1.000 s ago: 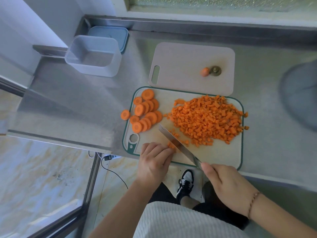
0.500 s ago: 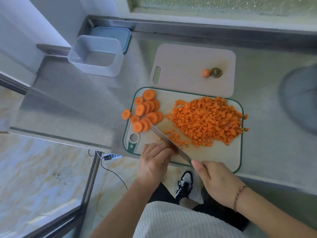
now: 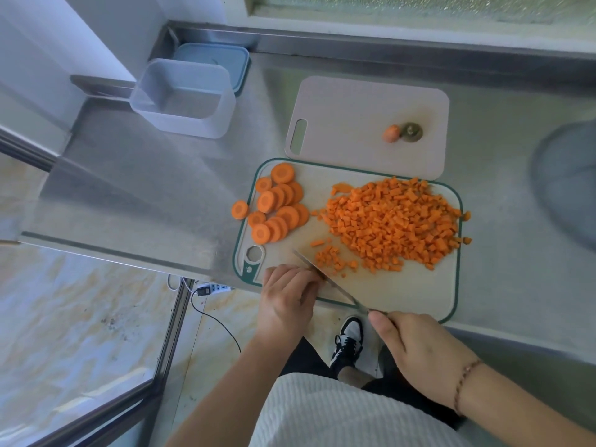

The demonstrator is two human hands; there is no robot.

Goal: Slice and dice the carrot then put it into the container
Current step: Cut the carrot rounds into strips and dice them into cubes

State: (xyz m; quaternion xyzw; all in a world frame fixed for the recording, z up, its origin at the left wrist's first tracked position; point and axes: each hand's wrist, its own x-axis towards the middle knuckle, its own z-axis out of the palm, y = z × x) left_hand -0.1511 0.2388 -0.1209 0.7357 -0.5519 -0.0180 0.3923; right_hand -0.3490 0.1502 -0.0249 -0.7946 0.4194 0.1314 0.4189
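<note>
At the far left, towards ten o'clock on the steel surface [image 3: 135, 175], the clear container [image 3: 183, 98] is seen standing empty, with a blue lid [image 3: 222, 58] behind it at twelve o'clock. Moving right, a cluster of carrot rounds [image 3: 279, 203] is found at the nine o'clock end of the green-rimmed cutting board [image 3: 403, 291], with one stray round [image 3: 240, 210] lying off the board on the steel. Below them, at six o'clock, the left hand [image 3: 287, 298] is set with its fingers curled down over a piece being cut; what is pinned there is hidden by the knuckles. The knife [image 3: 325, 279] is laid just beside those knuckles, with a small fresh scatter of dice [image 3: 332, 258] at its two o'clock side. Further right, the main heap of diced carrot [image 3: 396, 222] is spread across the board's middle. The right hand [image 3: 419, 350] is wrapped around the knife handle, which is covered entirely by the grip.

Dicing is judged to be in hand, with the rounds left to cut and nothing yet transferred. The next cut calls for the left fingers to be kept tucked clear of the edge.

On the plain board [image 3: 367, 124] at twelve o'clock, two trimmed ends [image 3: 403, 133] are seen. At the far right, a blurred grey shape is cut off and cannot be identified.
</note>
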